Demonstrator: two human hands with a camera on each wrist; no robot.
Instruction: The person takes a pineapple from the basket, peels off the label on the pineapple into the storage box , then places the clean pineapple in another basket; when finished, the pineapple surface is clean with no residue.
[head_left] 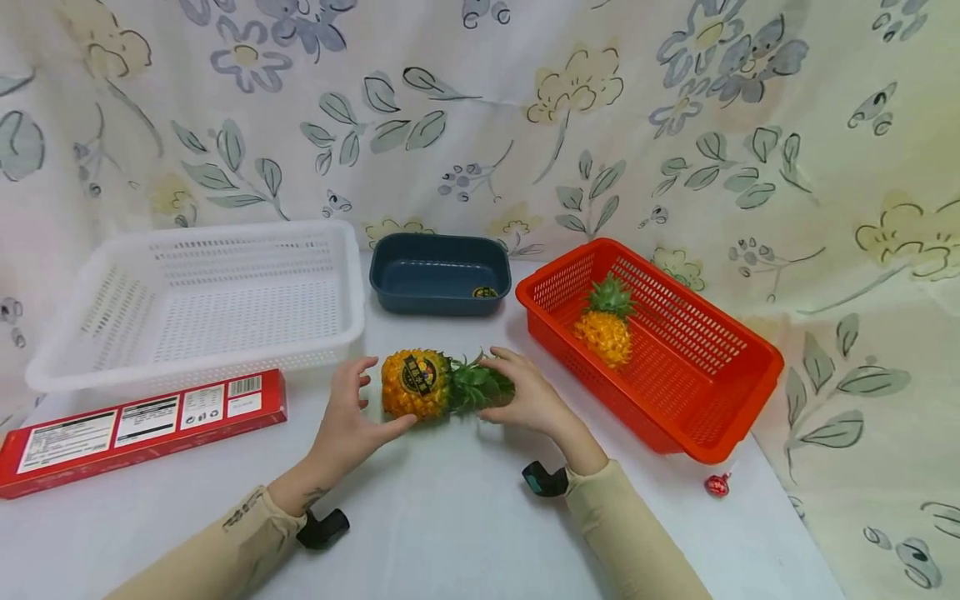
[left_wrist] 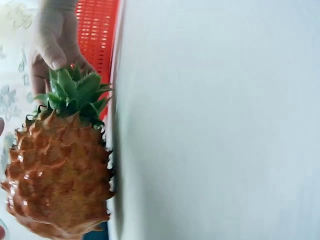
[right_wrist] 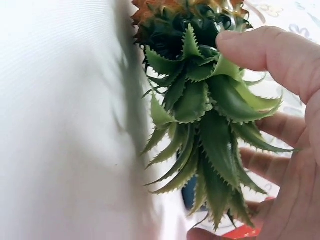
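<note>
Head view: a pineapple (head_left: 415,392) lies on its side at the middle of a white-covered table (head_left: 435,517), its leafy crown (head_left: 468,385) pointing right. At the scene's left, the left hand (head_left: 352,427) has its fingers spread wide around the fruit's body. The right hand (head_left: 531,402) arches around the crown, its fingers also wide; whether either hand bears on the fruit is unclear. In the right wrist view, the thumb overlaps the crown's base, with the other fingers spread beyond the leaves.

To the far right, a red slotted plastic basket (head_left: 600,385) holds a second pineapple (head_left: 603,335). On the far side sits a dark blue tray (head_left: 442,302); to the left, a white slotted basket (head_left: 232,300) with a long red box (head_left: 150,433) on its near side.

Judging from this layout, the work looks partway along: one pineapple is already in the red basket, while the one between the hands is not yet in any container, nor firmly gripped.
</note>
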